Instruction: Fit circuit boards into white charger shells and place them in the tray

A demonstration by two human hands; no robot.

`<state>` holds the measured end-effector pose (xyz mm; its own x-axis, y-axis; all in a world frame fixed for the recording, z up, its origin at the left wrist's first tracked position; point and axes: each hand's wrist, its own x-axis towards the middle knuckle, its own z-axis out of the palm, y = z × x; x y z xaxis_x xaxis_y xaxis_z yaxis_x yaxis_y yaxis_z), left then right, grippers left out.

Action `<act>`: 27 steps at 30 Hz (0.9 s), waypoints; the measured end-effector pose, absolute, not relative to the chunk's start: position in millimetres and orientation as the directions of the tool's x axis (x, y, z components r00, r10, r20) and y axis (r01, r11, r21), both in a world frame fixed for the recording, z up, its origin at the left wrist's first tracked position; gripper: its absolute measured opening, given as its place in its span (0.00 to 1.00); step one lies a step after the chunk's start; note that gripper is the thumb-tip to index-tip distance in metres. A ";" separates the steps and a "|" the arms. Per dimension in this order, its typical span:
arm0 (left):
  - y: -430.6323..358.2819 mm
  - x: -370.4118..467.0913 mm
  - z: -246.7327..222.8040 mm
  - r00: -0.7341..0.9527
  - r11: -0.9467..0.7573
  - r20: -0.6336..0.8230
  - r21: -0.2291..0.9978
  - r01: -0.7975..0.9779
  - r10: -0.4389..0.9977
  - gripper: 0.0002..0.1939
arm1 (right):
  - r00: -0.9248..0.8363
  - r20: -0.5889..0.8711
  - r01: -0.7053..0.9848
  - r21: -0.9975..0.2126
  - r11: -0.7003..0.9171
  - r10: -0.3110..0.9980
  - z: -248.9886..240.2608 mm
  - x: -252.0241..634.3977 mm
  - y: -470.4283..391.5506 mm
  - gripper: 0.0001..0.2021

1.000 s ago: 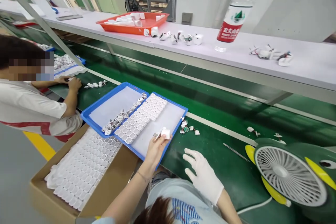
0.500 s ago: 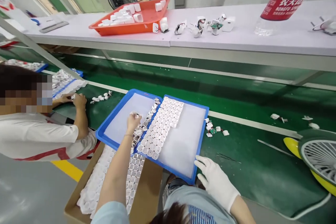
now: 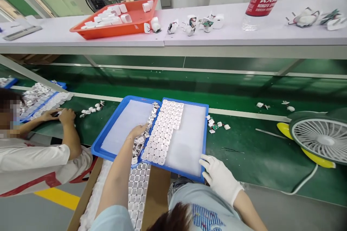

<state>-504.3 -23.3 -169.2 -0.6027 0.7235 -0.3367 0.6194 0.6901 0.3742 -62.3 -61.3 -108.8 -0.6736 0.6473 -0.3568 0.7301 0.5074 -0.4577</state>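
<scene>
Bright, even light dims beneath the white shelf (image 3: 230,36), and wide-angle stretching warps the frame edges.

A green fan (image 3: 324,139) with yellow trim stood at the right edge of the frame. At upper right, a red-labelled bottle (image 3: 265,0) rested on a white shelf (image 3: 230,36); an orange tray (image 3: 114,30) sat at upper left. A co-worker (image 3: 40,166) occupied the left edge, beside a yellow floor stripe (image 3: 58,198).

Light-blue shirt (image 3: 200,194), white-gloved right hand (image 3: 220,179)
</scene>
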 end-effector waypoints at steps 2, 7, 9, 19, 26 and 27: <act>-19.7 -488.7 -160.7 -0.599 0.638 -0.229 0.370 0.676 0.767 0.20 | -0.672 -0.330 0.725 -0.476 0.498 0.663 -107.6 -56.0 -62.4 0.22; -0.5 -415.6 -156.4 -0.428 0.379 0.033 0.408 0.830 0.903 0.19 | -0.605 -0.281 0.754 -0.501 0.424 0.745 -104.5 -20.4 -58.3 0.21; 6.8 -377.8 -164.9 -0.318 0.264 0.052 0.443 0.857 0.947 0.13 | -0.561 -0.287 0.783 -0.489 0.385 0.777 -104.3 3.1 -54.9 0.21; 20.1 -278.1 -174.6 -0.317 0.116 0.173 0.687 0.717 0.933 0.12 | -0.351 -0.298 0.887 -0.409 0.214 0.888 -125.0 147.9 -43.6 0.21; -2.1 -189.1 -173.4 -0.275 0.155 -0.001 0.827 0.541 0.961 0.12 | -0.313 -0.298 0.870 -0.471 0.146 0.902 -148.4 194.2 -28.8 0.20; -6.2 -173.6 -175.4 -0.282 0.178 -0.032 0.842 0.510 0.959 0.14 | -0.323 -0.290 0.854 -0.500 0.146 0.901 -150.2 194.4 -26.3 0.20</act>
<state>-173.6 -6.2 -175.4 -0.2821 0.9588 -0.0321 0.5100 0.1782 0.8415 194.4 -26.3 -150.2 -0.3233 0.9009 -0.2896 0.8537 0.1457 -0.5000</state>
